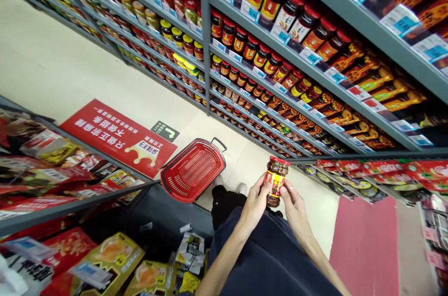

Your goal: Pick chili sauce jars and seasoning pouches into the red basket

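A glass jar point(276, 179) of reddish sauce with a red lid and a red-and-yellow label is held upright in front of me, above my lap. My left hand point(256, 202) grips its left side with thumb and fingers closed round it. My right hand point(295, 205) closes on its right side and lower part; a ring shows on one finger. Both forearms reach up from the lower edge of the view over dark blue clothing.
A red plastic shopping basket point(182, 181) with a black handle stands on the cream floor just left of my feet. Grey shelves point(245, 58) packed with sauce jars fill the right and top. Shelves with packets point(63, 170) lie at left. A red floor sticker point(105, 132) lies beyond the basket.
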`<state>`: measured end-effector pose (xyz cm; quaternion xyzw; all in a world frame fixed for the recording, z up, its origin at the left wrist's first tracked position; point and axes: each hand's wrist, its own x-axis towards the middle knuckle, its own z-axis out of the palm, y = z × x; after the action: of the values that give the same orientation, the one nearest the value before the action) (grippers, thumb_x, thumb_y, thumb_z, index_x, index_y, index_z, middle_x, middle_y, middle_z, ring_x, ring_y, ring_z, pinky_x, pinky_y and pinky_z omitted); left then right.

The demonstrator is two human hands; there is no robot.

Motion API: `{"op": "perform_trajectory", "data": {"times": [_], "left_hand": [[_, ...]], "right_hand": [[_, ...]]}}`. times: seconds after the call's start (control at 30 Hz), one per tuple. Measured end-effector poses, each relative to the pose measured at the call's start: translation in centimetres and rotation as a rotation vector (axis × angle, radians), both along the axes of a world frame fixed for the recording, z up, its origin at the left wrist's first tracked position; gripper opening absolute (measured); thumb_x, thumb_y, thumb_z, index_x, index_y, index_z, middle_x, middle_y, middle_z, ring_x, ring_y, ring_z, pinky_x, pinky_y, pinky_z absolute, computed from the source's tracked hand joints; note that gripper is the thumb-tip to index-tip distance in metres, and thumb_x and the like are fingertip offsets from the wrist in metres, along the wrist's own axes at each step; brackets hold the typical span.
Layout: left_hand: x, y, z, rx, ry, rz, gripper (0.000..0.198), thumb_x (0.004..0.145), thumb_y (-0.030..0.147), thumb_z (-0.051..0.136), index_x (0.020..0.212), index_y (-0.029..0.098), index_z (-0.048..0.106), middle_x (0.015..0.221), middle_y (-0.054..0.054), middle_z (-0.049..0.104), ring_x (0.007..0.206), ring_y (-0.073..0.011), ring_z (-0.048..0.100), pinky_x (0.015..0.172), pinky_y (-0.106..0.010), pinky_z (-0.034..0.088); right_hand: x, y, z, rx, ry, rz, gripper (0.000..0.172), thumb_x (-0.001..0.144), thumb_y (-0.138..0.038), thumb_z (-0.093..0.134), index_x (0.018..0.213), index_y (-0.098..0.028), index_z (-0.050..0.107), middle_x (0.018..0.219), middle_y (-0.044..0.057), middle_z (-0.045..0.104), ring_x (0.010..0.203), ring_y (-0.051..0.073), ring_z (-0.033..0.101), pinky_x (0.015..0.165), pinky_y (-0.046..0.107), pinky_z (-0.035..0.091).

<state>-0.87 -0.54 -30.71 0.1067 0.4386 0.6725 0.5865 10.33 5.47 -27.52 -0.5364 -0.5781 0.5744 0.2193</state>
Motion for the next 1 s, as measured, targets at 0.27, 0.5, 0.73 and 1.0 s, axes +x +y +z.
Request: {"op": "perform_trajectory", "data": {"times": [0.27,0.5,0.73,1.0], "left_hand": [[5.4,2.2,1.0,-0.068,0.092,-0.077,0.050,0.101,0.042,0.058,0.146,0.022,0.060,0.147,-0.008,0.063,0.138,-0.0294,0.057,0.118,-0.042,0.043],[15.0,5.0,2.4,-0.166,0.228,-0.120,0.047,0.097,0.045,0.063,0.137,0.022,0.067,0.146,-0.007,0.064,0.143,-0.0317,0.052,0.119,-0.043,0.043],[24.3,7.6,3.1,-0.096,0.238,-0.129,0.050,0.097,0.044,0.063,0.141,0.021,0.064,0.149,-0.008,0.061,0.145,-0.0299,0.050,0.121,-0.041,0.041],[28.5,9.1,3.1,-0.143,0.318,-0.197,0.051,0.095,0.044,0.065,0.140,0.021,0.066,0.145,-0.009,0.064,0.142,-0.0298,0.053,0.121,-0.041,0.040]], "right_hand": [[6.2,1.2,-1.3,-0.059,0.149,-0.101,0.061,0.091,-0.061,0.067,0.138,-0.022,0.065,0.141,0.009,0.068,0.134,0.031,0.060,0.115,0.047,0.048],[16.3,3.0,-1.9,-0.101,0.308,-0.154,0.058,0.094,-0.058,0.065,0.140,-0.022,0.064,0.144,0.008,0.066,0.138,0.031,0.057,0.115,0.049,0.048],[25.2,5.6,-1.7,-0.060,0.408,-0.179,0.057,0.095,-0.055,0.065,0.141,-0.023,0.063,0.144,0.008,0.066,0.135,0.030,0.060,0.115,0.048,0.049],[29.7,6.1,-3.2,-0.032,0.552,-0.267,0.055,0.094,-0.053,0.067,0.140,-0.023,0.065,0.142,0.009,0.067,0.130,0.030,0.064,0.111,0.048,0.053]]}}
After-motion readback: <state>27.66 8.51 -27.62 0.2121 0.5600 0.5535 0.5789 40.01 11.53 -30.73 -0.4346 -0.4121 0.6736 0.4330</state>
